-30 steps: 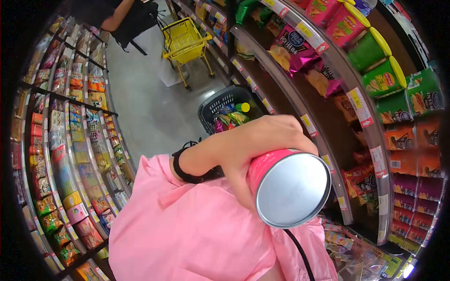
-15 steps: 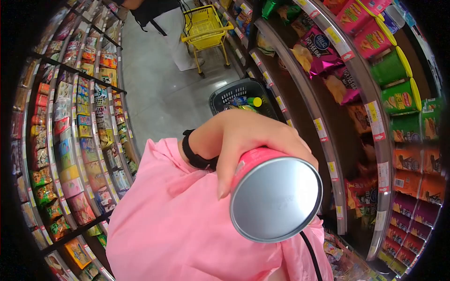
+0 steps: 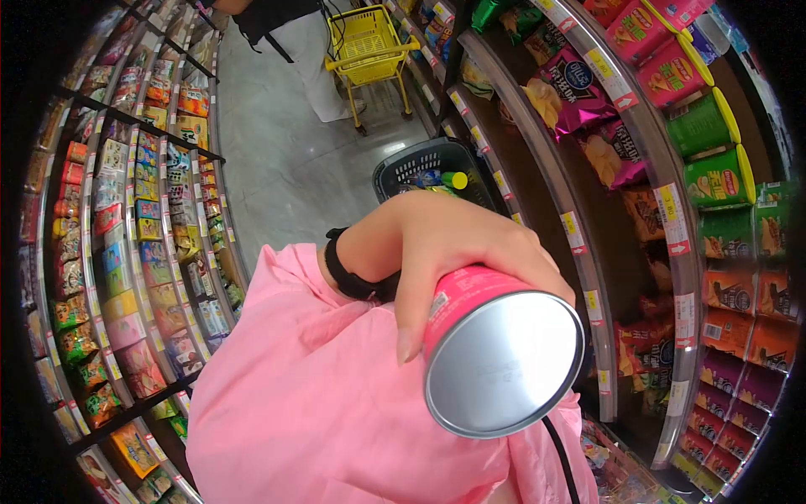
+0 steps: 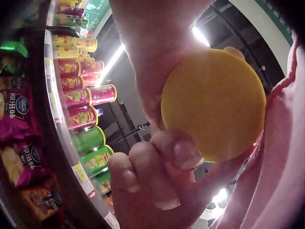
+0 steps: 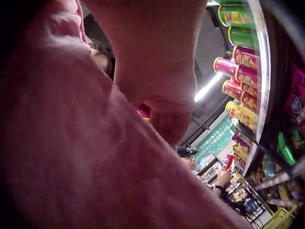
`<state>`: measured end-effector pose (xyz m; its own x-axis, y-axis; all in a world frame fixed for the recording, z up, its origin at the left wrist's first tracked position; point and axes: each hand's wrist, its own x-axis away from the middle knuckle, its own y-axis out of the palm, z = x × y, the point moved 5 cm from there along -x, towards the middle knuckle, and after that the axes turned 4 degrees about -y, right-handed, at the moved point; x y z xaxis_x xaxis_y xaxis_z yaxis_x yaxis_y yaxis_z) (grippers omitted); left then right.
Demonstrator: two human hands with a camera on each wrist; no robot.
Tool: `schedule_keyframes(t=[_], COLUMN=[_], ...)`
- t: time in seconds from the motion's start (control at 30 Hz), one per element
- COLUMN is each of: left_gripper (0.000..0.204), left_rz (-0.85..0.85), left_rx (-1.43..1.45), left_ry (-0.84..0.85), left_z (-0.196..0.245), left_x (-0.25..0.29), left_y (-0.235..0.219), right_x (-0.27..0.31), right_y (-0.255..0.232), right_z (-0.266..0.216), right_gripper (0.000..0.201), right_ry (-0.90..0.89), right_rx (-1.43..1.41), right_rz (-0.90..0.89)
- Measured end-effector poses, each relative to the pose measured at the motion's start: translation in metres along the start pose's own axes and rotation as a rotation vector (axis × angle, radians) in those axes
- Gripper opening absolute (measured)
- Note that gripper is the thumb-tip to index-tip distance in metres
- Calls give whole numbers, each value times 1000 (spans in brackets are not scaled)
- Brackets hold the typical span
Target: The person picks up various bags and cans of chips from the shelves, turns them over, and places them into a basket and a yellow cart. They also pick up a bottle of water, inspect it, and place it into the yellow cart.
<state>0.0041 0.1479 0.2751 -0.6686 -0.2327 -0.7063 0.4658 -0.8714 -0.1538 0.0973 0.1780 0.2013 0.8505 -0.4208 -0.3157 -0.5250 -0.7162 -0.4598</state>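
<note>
My left hand (image 3: 466,227) grips a pink chip can (image 3: 466,290) in the head view, with its silver bottom turned toward the camera. The thumb lies along the near side, and the back of the hand covers the far side. From below, the left wrist view shows the can's round yellow lid (image 4: 214,105), with curled fingers (image 4: 183,150) at its edge. Only the wrist and part of my right hand (image 5: 167,119) appear in the right wrist view. A sliver of pink and yellow shows beside it; its fingers are hidden behind the pink sleeve (image 5: 105,157).
A dark shopping basket (image 3: 390,172) holding several snacks stands on the aisle floor (image 3: 277,185). Beyond it are a yellow cart (image 3: 374,71) and a person (image 3: 298,63). Shelves with chip bags (image 3: 575,88) and green cans (image 3: 718,176) line the right; snack shelves (image 3: 143,218) line the left.
The can has come lower and slightly left, its silver bottom turning more toward the camera, then tilting slightly. The left hand keeps its grip; cart and basket have shifted right in view.
</note>
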Motion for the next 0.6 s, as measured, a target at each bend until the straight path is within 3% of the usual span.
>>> schedule_keyframes(t=[0.13, 0.23, 0.3, 0.4, 0.47, 0.53, 0.6], left_gripper=[73, 78, 78, 77, 75, 68, 66], left_rz=[185, 142, 448, 802, 846, 986, 1091], left_rx=[101, 180, 414, 622, 532, 467, 387], left_ry=[21, 123, -60, -160, -101, -140, -247], left_z=[-5, -20, -53, -86, -97, -104, -120], left_x=[0, 14, 37, 66, 68, 83, 105], left_y=[-1, -12, -27, -43, -56, -61, -68], right_x=[-1, 1, 0, -3, -2, -9, -3], right_y=[-2, -4, -6, -7, -13, -22, -32], right_z=[-1, -2, 6, 41, 72, 86, 111], right_gripper=[55, 56, 56, 61, 75, 57, 57], right_ry=[-8, -6, 39, 185, 350, 323, 378], right_rx=[12, 10, -103, -624, -649, -832, -835], right_rz=[-42, -131, -170, 95, 90, 257, 382])
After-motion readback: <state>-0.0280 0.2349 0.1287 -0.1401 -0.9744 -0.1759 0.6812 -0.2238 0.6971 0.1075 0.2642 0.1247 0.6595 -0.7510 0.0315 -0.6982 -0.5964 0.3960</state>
